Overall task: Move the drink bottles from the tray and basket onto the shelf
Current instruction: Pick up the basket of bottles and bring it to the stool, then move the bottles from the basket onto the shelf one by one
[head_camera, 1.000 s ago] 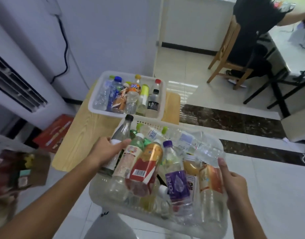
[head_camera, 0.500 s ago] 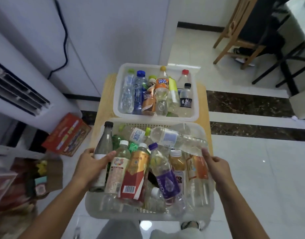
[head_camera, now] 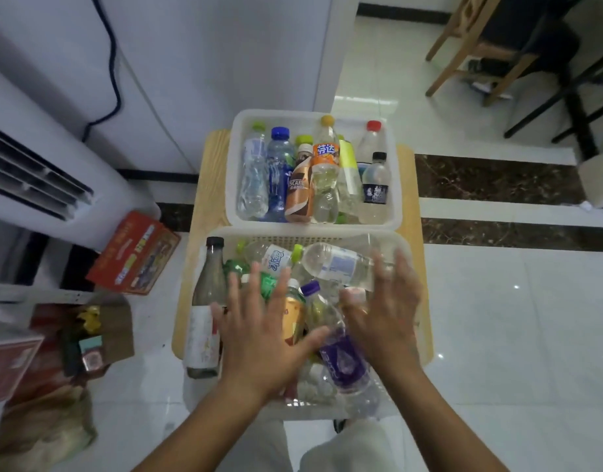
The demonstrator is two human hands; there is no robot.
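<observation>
Drink bottles lay heaped in the near basket (head_camera: 400, 248) under both hands, none yet lifted. The left hand (head_camera: 259, 332) hovered over the pile with fingers spread wide, gripping nothing; the right hand (head_camera: 383, 311) was spread likewise just beside it, above a clear bottle (head_camera: 337, 265) lying crosswise. Left of the left hand a tall dark-capped bottle (head_camera: 206, 308) leaned against the basket's left wall. Beyond, the far tray (head_camera: 233, 172) held more bottles upright on the same wooden table (head_camera: 208, 185). No shelf was in view. The step seemed to be choosing a first bottle; next, each hand would need to close round one and free it from the tangle.
</observation>
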